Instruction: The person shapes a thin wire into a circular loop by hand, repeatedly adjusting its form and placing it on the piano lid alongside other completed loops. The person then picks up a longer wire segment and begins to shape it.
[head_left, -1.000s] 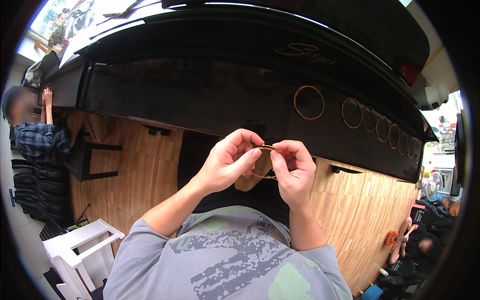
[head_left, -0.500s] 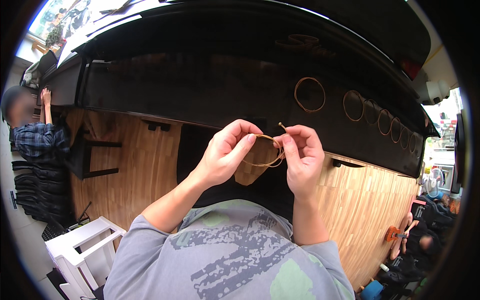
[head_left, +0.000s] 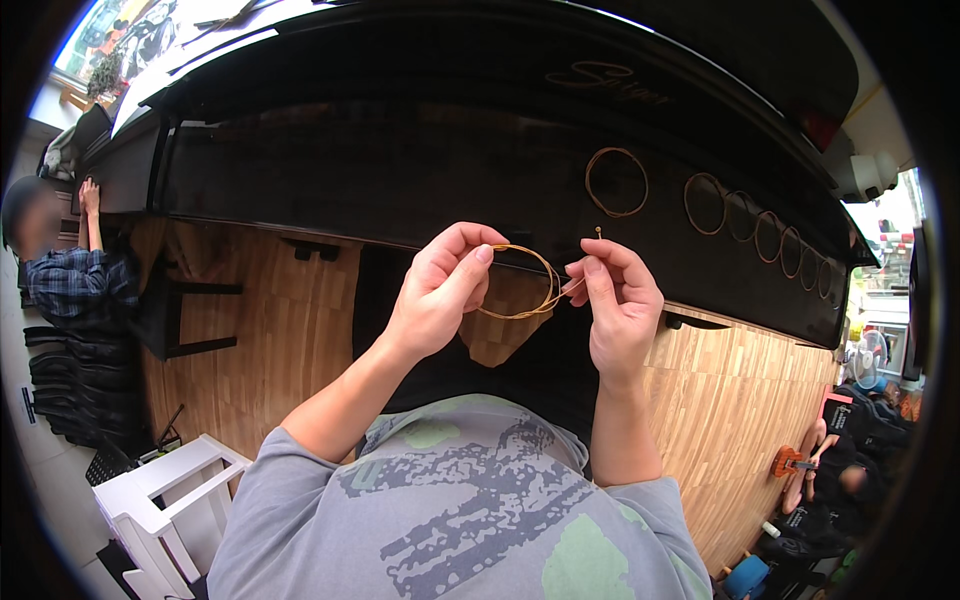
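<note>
- Head view, nearest: looking down past a grey shirt (head_left: 470,490), with a white stool (head_left: 165,490) at lower left.
- Ahead of the shirt: gripping a golden coil (head_left: 551,283) at its upper left, between thumb and fingers of the left hand (head_left: 437,290).
- Beside that: pinching the same strand in the fingers of the right hand (head_left: 617,300), just right of the loop, with a small bead (head_left: 598,231) poking up above the fingertips.
- Held up between both hands, seen against the floor and the near edge of the black surface (head_left: 350,170).
- Judged partway: beaded end already out of the loop, but mostly wound elsewhere.
- Beyond, laid flat on the surface: a lone coil (head_left: 587,183), then, farther right, a row of coils (head_left: 756,238), about six. Cannot tell from here whether any of these have been unwound yet.
- Far left: bending toward a dark ledge, a co-worker (head_left: 75,285) in checks, near a black chair (head_left: 190,320); too small to tell whether holding anything.
</note>
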